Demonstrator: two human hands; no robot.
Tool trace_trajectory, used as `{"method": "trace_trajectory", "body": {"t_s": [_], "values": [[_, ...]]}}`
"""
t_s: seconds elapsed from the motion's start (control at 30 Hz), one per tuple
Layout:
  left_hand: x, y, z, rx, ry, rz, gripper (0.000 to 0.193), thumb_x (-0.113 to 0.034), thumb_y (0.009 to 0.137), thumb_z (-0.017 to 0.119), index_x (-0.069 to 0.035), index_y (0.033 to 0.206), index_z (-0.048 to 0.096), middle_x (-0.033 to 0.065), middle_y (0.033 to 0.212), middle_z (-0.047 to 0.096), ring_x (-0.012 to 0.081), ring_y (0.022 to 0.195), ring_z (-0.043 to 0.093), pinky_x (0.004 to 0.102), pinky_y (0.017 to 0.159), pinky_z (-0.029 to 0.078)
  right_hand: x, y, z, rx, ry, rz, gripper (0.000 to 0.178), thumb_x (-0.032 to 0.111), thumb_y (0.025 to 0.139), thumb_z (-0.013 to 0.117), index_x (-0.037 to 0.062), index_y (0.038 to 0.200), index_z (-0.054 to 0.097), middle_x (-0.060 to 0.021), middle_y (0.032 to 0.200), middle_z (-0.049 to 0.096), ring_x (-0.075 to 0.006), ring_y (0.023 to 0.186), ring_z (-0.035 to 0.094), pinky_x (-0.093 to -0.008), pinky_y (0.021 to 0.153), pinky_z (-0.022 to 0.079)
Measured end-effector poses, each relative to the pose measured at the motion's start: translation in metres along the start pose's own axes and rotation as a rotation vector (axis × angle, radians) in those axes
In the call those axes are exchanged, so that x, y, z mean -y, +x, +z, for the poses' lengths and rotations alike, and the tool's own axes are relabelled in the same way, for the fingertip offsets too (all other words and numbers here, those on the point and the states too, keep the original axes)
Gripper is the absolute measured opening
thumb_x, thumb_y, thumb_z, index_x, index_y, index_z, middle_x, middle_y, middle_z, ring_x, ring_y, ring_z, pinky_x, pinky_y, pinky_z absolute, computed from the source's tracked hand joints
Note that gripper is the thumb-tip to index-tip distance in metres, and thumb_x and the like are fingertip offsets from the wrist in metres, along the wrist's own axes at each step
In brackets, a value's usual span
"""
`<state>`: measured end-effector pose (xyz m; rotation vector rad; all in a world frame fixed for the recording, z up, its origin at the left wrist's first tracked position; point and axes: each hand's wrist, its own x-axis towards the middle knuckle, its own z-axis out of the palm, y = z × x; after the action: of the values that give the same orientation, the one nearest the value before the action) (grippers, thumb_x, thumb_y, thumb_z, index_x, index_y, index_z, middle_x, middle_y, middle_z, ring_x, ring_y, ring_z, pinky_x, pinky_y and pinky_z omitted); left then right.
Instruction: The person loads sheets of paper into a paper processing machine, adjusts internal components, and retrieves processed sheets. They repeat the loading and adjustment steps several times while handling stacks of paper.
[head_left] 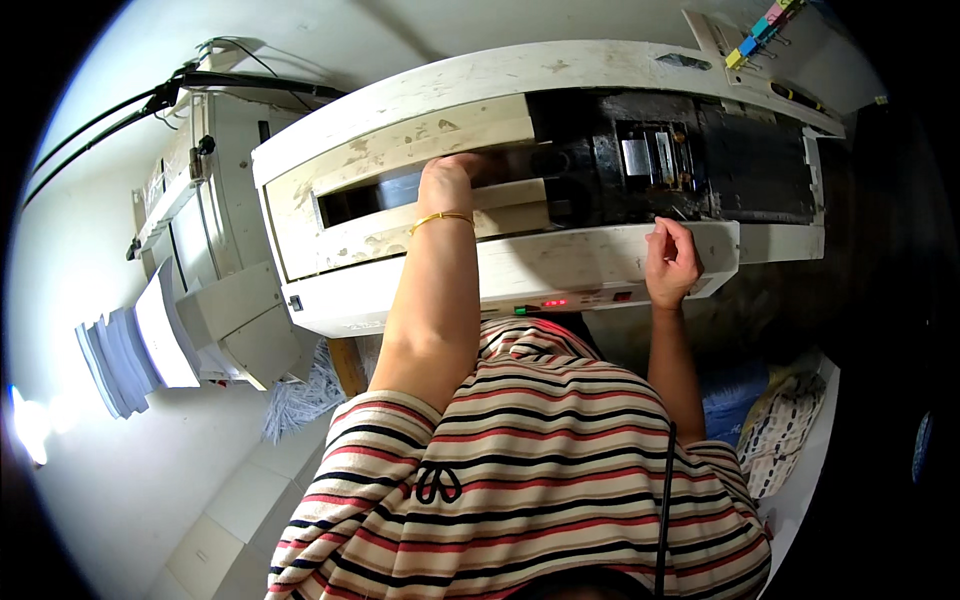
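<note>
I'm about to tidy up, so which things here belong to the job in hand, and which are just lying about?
Seemingly part of the job:
white machine, with the left hand reaching into its slot and the right hand by its front side

Seemingly just lying about:
coloured clips
yellow-and-black tool
pale shredded strips
blue bundle

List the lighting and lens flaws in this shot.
Head view: a bright light glares at the left rim; fisheye distortion bows the white machine's long edges; a shadow falls on its front panel; the far right sinks into black; the left hand's fingers are hard to make out at the dark slot, while the right hand is well lit.
</note>
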<state>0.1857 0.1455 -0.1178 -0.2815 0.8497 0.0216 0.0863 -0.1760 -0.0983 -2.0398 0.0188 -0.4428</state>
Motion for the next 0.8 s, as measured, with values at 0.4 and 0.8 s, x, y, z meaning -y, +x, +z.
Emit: {"method": "trace_trajectory", "body": {"t_s": [0.4, 0.8], "values": [[-0.002, -0.021, -0.016, 0.051, 0.589, -0.014, 0.045, -0.038, 0.096, 0.038, -0.01, 0.128, 0.048, 0.0141, 0.131, 0.05, 0.0365, 0.119, 0.047, 0.0581, 0.099, 0.037, 0.007, 0.0, -0.005, 0.077, -0.115, -0.099, 0.008, 0.001, 0.085, 0.062, 0.002, 0.092, 0.065, -0.0044, 0.074, 0.064, -0.0094, 0.061, 0.062, -0.0201, 0.052, 0.045], [0.007, -0.012, -0.003, -0.197, 0.121, -0.015, 0.049, -0.045, 0.096, 0.032, -0.013, 0.124, 0.055, 0.0119, 0.131, 0.052, 0.0301, 0.121, 0.047, 0.0569, 0.104, 0.029, 0.003, -0.003, 0.001, 0.01, -0.035, -0.011, 0.009, 0.002, 0.082, 0.065, 0.0057, 0.09, 0.067, -0.0021, 0.072, 0.062, -0.0079, 0.055, 0.053, -0.0204, 0.049, 0.042]]}}
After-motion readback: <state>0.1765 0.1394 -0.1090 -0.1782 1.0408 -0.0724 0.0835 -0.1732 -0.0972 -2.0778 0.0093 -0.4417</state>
